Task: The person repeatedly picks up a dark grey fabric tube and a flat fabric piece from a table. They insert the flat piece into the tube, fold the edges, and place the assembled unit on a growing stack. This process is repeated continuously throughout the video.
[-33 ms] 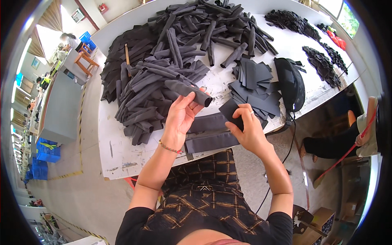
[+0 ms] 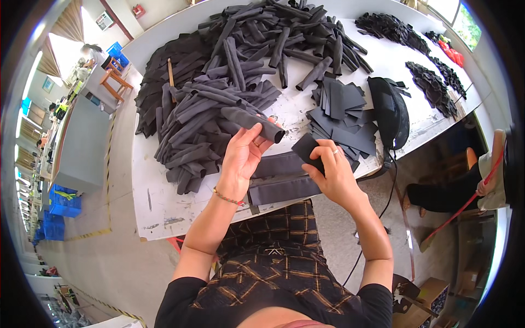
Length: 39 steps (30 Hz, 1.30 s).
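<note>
My left hand [image 2: 244,153] is closed around a dark grey fabric tube [image 2: 249,120], its open end turned toward my right. Between the thumb and fingers of my right hand [image 2: 334,172] is a flat black rectangular piece [image 2: 305,147], held a little apart from the tube's opening. Under and behind my left hand lies a heap of similar fabric tubes [image 2: 199,115]. Beyond my right hand is a loose stack of flat black rectangular pieces [image 2: 350,134]. Two flat dark fabric strips [image 2: 284,189] lie along the table's near edge, below both hands.
The white table [image 2: 158,216] also carries a black pouch [image 2: 389,112] at the right, more tubes [image 2: 284,33] at the back, a wooden stick [image 2: 170,74] and small black piles [image 2: 429,85]. A cable [image 2: 389,191] hangs off the right edge. Another person's hand [image 2: 484,188] shows at the far right.
The black rectangular piece and my right hand have shifted very slightly. My left hand and the tube look the same.
</note>
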### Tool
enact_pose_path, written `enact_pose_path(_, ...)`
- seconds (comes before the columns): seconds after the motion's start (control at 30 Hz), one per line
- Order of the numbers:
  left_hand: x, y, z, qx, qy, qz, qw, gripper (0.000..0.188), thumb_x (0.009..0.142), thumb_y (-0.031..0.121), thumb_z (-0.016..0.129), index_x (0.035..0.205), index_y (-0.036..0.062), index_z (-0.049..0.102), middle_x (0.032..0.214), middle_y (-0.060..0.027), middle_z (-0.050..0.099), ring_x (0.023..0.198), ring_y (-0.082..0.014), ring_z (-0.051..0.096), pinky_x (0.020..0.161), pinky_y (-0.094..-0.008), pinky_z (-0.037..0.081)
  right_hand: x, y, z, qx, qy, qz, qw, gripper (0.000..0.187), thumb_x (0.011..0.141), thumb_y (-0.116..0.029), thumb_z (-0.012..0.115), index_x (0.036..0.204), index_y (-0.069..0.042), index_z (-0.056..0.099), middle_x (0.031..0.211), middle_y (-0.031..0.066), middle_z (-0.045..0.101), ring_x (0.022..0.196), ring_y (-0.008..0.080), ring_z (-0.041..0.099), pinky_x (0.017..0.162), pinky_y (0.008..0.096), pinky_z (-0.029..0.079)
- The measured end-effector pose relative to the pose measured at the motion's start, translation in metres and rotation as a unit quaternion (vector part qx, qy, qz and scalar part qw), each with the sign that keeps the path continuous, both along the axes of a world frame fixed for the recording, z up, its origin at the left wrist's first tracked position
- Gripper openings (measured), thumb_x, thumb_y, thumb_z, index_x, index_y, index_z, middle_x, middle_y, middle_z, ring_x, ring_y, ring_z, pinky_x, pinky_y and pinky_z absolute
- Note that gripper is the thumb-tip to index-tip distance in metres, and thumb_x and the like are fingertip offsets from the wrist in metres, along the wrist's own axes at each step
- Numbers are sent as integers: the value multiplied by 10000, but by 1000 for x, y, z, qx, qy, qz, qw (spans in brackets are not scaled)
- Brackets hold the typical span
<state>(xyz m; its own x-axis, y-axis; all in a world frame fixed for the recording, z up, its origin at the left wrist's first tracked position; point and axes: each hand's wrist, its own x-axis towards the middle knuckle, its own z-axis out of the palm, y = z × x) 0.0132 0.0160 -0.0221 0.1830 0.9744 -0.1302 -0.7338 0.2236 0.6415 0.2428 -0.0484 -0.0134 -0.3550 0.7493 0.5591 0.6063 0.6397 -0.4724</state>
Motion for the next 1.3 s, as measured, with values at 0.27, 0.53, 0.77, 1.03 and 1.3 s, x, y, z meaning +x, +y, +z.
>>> enact_pose_path(0.27,3,-2,2,2,-3,7,1000,171,964,35,567,1127,-15,565,1166,-184,642,1076,-332,655,966,-436,555,-9,-3,2,8,-21,-36,999,505,843,-34,686,1297,-14,464,1168,140,588,944,327,563,846,439,430)
enact_pose_path(0.53,10,-9,7,-1,20,3,1000,196,957,28,576,1152,9,564,1169,-182,644,1065,-319,661,961,-439,557,-24,-2,10,77,-24,-36,996,412,823,-22,695,1214,-8,567,1064,103,614,913,276,579,810,380,455)
enact_pose_path(0.77,7,-12,8,-18,26,-12,999,223,942,-1,581,1163,21,555,1160,-186,644,1072,-296,656,906,-426,585,-20,4,11,158,-64,-52,984,424,776,-10,710,1186,-21,599,1059,79,625,857,241,591,785,378,468)
enact_pose_path(1.03,29,-37,19,78,95,77,989,531,947,-25,568,1425,-8,338,1179,-182,622,1119,-265,635,912,-404,581,-35,4,10,164,-61,-76,982,454,803,-29,706,1227,14,548,1067,116,619,875,280,595,793,406,465)
enact_pose_path(1.3,34,-34,10,142,4,-27,989,285,984,172,595,1210,-2,577,1104,-166,689,1156,-261,616,1021,-379,462,-64,0,4,103,61,-31,992,354,813,-9,718,1081,-29,489,1142,195,628,910,375,582,793,448,443)
